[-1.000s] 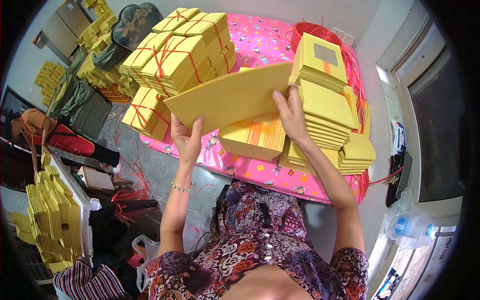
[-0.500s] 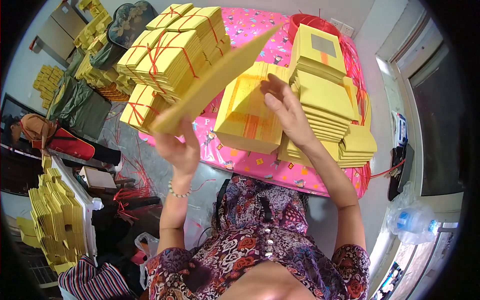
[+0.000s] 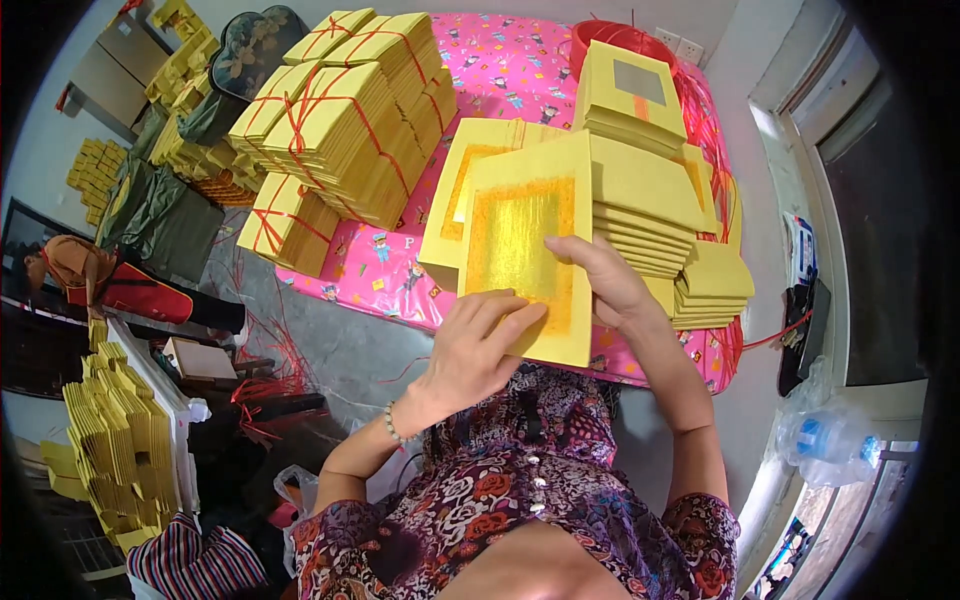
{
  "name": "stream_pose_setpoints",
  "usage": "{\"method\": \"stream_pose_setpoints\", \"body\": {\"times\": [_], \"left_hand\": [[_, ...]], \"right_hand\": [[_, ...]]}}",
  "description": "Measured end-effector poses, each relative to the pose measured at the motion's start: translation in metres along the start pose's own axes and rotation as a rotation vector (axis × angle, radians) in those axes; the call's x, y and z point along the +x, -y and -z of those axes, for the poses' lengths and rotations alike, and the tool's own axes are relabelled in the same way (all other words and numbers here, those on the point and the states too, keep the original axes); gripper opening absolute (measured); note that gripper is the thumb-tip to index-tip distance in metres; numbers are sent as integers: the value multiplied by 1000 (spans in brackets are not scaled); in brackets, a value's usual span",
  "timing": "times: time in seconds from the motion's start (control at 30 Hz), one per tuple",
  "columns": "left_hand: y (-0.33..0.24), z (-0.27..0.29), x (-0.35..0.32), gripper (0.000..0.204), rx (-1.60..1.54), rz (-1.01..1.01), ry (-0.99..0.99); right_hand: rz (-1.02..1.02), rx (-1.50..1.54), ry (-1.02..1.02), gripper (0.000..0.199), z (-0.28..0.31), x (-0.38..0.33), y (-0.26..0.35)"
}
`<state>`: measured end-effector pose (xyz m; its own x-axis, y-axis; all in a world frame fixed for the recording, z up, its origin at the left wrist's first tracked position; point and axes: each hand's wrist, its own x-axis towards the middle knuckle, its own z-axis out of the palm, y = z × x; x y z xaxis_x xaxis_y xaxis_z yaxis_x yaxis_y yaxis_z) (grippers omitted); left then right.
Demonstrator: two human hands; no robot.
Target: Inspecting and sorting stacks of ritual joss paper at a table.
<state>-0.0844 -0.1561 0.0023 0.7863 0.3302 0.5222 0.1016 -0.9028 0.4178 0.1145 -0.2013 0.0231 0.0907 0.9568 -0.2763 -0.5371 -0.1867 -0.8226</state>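
Note:
A yellow sheet of joss paper (image 3: pixel 530 210), gold foil framed in orange at its middle, is tilted up in front of me. My right hand (image 3: pixel 615 280) is closed on its right edge, thumb on the foil and the other fingers hidden behind. At the lower left of the sheet, my left hand (image 3: pixel 475 345) has its bent fingers pressed together on the paper. Partly covered behind it lies a stack of the same paper (image 3: pixel 448 170), foil side up. Folded yellow paper bundles (image 3: pixel 645 195) are piled close to the right hand.
Bundles tied with red string (image 3: pixel 350 120) stand at the left of the pink patterned table cover (image 3: pixel 390 275). A red basin (image 3: pixel 620 45) and red strings sit at the far right. Another person (image 3: pixel 110 275) bends over a white table at the left, where yellow stacks (image 3: pixel 115 440) stand.
The sheet has swung from edge-on in my left hand to facing me, lower and further right. My right hand has taken its right edge; my left hand has moved right onto its front.

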Motion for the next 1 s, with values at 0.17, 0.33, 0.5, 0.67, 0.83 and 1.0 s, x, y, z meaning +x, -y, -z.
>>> {"method": "stream_pose_setpoints", "body": {"times": [0.17, 0.33, 0.5, 0.67, 0.83, 1.0], "left_hand": [[-3, 16, 22, 56, -403, 153, 111], [36, -14, 41, 35, -1108, 555, -100], [39, -12, 51, 31, -1333, 674, -40], [31, -19, 52, 34, -1222, 626, -62], [32, -21, 49, 29, -1216, 666, -58], [34, -25, 45, 23, -1233, 721, -119]], "right_hand": [[-63, 21, -7, 40, 10, -6, 5], [137, -135, 24, 51, -9, -7, 3], [638, -949, -100, 85, -12, -5, -29], [542, -803, -51, 97, -14, -2, -44], [602, -750, -71, 93, -7, -5, -50], [580, -425, -61, 76, -4, -16, -54]]}}
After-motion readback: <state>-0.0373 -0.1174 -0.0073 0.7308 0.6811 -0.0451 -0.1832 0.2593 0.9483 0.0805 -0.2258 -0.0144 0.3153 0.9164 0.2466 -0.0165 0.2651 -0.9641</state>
